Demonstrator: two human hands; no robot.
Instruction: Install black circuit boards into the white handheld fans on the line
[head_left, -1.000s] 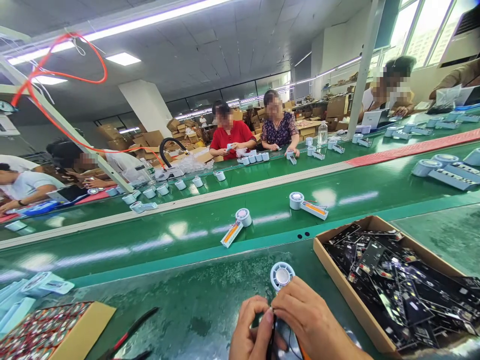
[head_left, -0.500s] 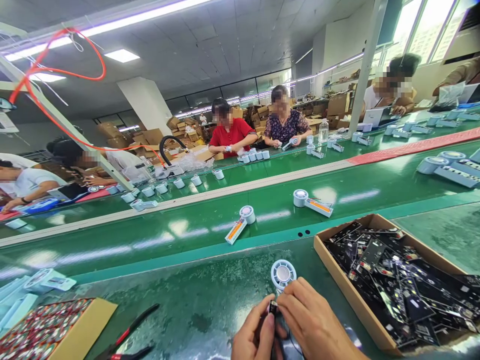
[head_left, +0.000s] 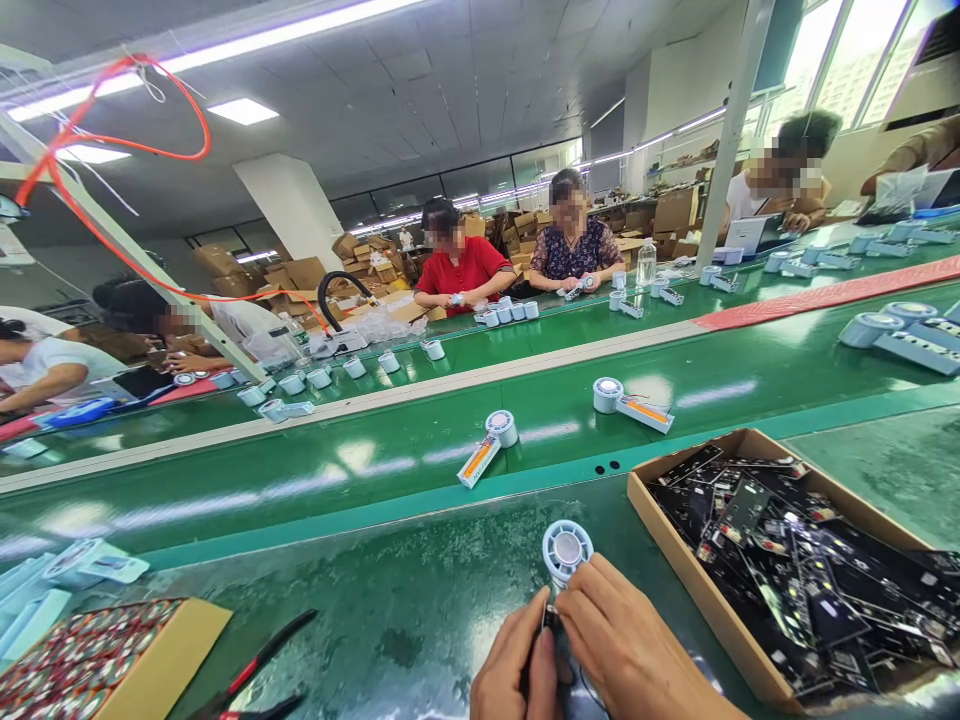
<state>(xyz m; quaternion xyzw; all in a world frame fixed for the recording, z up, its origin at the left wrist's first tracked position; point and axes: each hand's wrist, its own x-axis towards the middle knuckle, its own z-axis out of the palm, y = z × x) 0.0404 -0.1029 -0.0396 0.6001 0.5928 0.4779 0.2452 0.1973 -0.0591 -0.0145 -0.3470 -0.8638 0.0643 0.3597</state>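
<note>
My left hand (head_left: pixel 514 665) is closed on a small black circuit board (head_left: pixel 550 618), gripped between thumb and fingers and seen nearly edge-on. Against the board's upper end, the fingers of my right hand (head_left: pixel 634 640) are pinched together; whatever lies between their tips is hidden. Just beyond my fingers is a light blue fan head (head_left: pixel 568 552) with a round grille, its lower part covered by my hands. A thin dark wire curves below my right hand.
At right stands a cardboard box (head_left: pixel 709 590) of black circuit boards. Red-handled pliers (head_left: pixel 251 665) and a tray (head_left: pixel 169 655) of small wired parts lie left. Beyond, a green conveyor (head_left: pixel 405 440) carries fan bodies (head_left: pixel 501 428). Several co-workers sit across it.
The board in my left hand has turned more edge-on, and my left hand has shifted slightly right. Fan bodies on the near belt have moved a little right; those on the far belt, slightly left.
</note>
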